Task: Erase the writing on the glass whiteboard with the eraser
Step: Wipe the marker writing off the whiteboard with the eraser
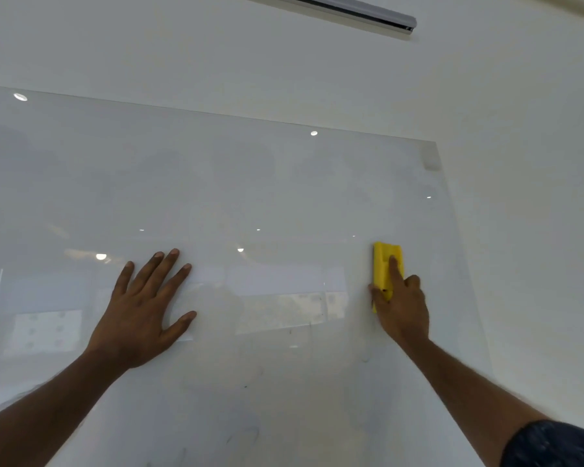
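The glass whiteboard [216, 183] fills most of the view, mounted on a white wall. Its upper part looks wiped, with only faint smudges. A few dark pen marks [246, 433] linger low on the glass near the bottom edge of the view. My right hand [402, 308] grips a yellow eraser [383, 264] and presses it upright against the glass near the board's right side, index finger stretched along its back. My left hand [145, 311] lies flat on the glass, fingers spread, holding nothing.
The board's right edge [459, 264] runs down beside the eraser, with a grey mounting patch [430, 156] at the top right corner. Bare white wall lies beyond it. A long metal rail [351, 10] hangs high on the wall.
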`<state>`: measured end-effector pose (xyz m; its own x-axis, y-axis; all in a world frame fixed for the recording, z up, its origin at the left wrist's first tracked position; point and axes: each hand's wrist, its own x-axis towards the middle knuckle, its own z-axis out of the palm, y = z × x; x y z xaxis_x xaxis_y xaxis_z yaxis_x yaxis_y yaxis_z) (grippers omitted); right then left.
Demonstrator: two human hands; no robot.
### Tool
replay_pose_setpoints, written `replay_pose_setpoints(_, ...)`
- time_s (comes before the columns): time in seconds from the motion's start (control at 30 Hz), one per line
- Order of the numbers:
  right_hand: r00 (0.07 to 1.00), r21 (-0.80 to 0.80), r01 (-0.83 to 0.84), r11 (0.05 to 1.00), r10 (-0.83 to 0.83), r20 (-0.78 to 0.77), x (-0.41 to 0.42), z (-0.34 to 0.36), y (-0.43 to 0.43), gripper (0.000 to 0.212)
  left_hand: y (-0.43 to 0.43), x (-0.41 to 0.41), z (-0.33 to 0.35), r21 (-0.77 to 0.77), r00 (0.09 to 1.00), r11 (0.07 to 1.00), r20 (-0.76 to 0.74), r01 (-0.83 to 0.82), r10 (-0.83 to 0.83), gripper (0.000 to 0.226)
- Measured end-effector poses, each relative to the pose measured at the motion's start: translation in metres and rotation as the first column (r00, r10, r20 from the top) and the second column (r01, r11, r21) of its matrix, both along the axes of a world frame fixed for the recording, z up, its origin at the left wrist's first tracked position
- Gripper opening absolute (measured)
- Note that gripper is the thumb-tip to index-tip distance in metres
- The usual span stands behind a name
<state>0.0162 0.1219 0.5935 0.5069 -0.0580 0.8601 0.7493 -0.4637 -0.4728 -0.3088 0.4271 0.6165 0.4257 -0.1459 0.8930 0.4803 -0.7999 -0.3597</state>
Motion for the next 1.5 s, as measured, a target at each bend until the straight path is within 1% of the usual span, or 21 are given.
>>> replay_pose_setpoints(0.13,0.937,-0.311,0.048,0.949,0.064,0.343,-0.034,-0.028,0.021,0.070,-0.002,-0.002,-0.007,-0.023,1.000,1.000,-0.008,0.010,-0.010,0.078)
replay_pose_setpoints(0.2,0.911,-0.396,0.121,0.910,0.057,0.409,-0.039,-0.028,0.021,0.069,-0.003,-0.004,-0.011,-0.034,1.000,0.999,-0.016,0.012,-0.012,0.078)
replay_pose_setpoints(0.27,0.942,-0.363,0.133,0.922,-0.003,0.337,-0.040,-0.027,0.016,0.068,0.000,-0.010,-0.012,-0.037,0.999,0.999,-0.035,0.011,-0.013,0.078)
replay_pose_setpoints(0.37,1.000,-0.134,0.023,0.991,-0.022,0.007,-0.036,-0.025,0.010,0.071,0.004,-0.021,-0.014,-0.006,0.997,1.000,-0.080,0.003,-0.004,0.077)
replay_pose_setpoints(0.43,0.997,-0.075,-0.001,0.997,-0.005,-0.080,-0.042,-0.023,0.015,0.073,0.009,-0.030,-0.016,0.013,0.995,1.000,-0.099,0.004,-0.002,0.075)
replay_pose_setpoints(0.47,0.999,-0.105,-0.008,0.994,0.003,-0.047,-0.050,-0.024,0.020,0.073,0.011,-0.036,-0.018,0.014,0.995,1.000,-0.102,0.002,0.000,0.075)
replay_pose_setpoints(0.53,0.990,-0.255,0.004,0.967,0.032,0.136,-0.065,-0.030,0.033,0.073,0.015,-0.042,-0.023,0.007,0.995,1.000,-0.099,-0.003,0.003,0.075)
replay_pose_setpoints(0.6,0.935,-0.436,0.092,0.895,0.073,0.347,-0.075,-0.039,0.040,0.071,0.016,-0.044,-0.027,0.001,0.996,1.000,-0.094,-0.005,0.005,0.075)
replay_pose_setpoints(0.67,0.886,-0.490,0.204,0.848,0.053,0.460,-0.074,-0.039,0.039,0.070,0.016,-0.043,-0.027,0.003,0.996,1.000,-0.090,0.000,0.000,0.075)
replay_pose_setpoints(0.73,0.901,-0.440,0.205,0.874,0.007,0.433,-0.072,-0.035,0.035,0.068,0.016,-0.043,-0.027,0.001,0.996,1.000,-0.084,0.000,0.000,0.075)
replay_pose_setpoints(0.83,0.992,-0.219,0.018,0.975,0.010,0.126,-0.072,-0.030,0.032,0.070,0.018,-0.046,-0.029,0.006,0.996,1.000,-0.084,-0.018,0.018,0.075)
replay_pose_setpoints(0.9,0.999,-0.129,-0.010,0.992,0.015,0.039,-0.078,-0.029,0.036,0.071,0.021,-0.048,-0.032,0.013,0.996,1.000,-0.088,-0.028,0.030,0.074)
replay_pose_setpoints(0.93,0.998,-0.149,0.002,0.989,0.008,0.068,-0.084,-0.032,0.042,0.071,0.024,-0.050,-0.034,0.013,0.996,0.999,-0.088,-0.031,0.032,0.074)
replay_pose_setpoints(1.0,0.977,-0.255,0.026,0.966,0.030,0.212,-0.100,-0.043,0.058,0.069,0.027,-0.053,-0.036,0.008,0.996,0.999,-0.082,-0.034,0.034,0.074)
replay_pose_setpoints(1.1,0.894,-0.429,0.114,0.896,0.096,0.438,-0.114,-0.064,0.072,0.068,0.026,-0.052,-0.041,-0.006,0.997,1.000,-0.071,-0.030,0.029,0.073)
replay_pose_setpoints(1.17,0.850,-0.467,0.204,0.861,0.081,0.521,-0.108,-0.061,0.066,0.067,0.026,-0.052,-0.044,-0.006,0.997,1.000,-0.071,-0.028,0.027,0.073)
replay_pose_setpoints(1.23,0.888,-0.429,0.208,0.879,0.013,0.459,-0.105,-0.055,0.059,0.066,0.028,-0.054,-0.047,-0.007,0.997,1.000,-0.071,-0.031,0.030,0.073)
replay_pose_setpoints(1.3,0.965,-0.320,0.118,0.940,-0.033,0.261,-0.106,-0.054,0.058,0.067,0.030,-0.056,-0.051,-0.020,0.998,0.999,-0.060,-0.028,0.026,0.072)
replay_pose_setpoints(1.37,0.987,-0.244,0.088,0.966,-0.052,0.150,-0.112,-0.059,0.063,0.069,0.027,-0.054,-0.055,-0.036,0.999,0.999,-0.043,-0.014,0.012,0.071)
replay_pose_setpoints(1.43,0.982,-0.257,0.071,0.964,-0.022,0.190,-0.127,-0.073,0.077,0.069,0.026,-0.053,-0.057,-0.046,1.000,0.999,-0.031,-0.002,0.001,0.071)
replay_pose_setpoints(1.5,0.931,-0.322,0.070,0.944,0.054,0.360,-0.145,-0.094,0.095,0.067,0.027,-0.054,-0.058,-0.049,1.000,0.999,-0.023,0.002,-0.003,0.071)
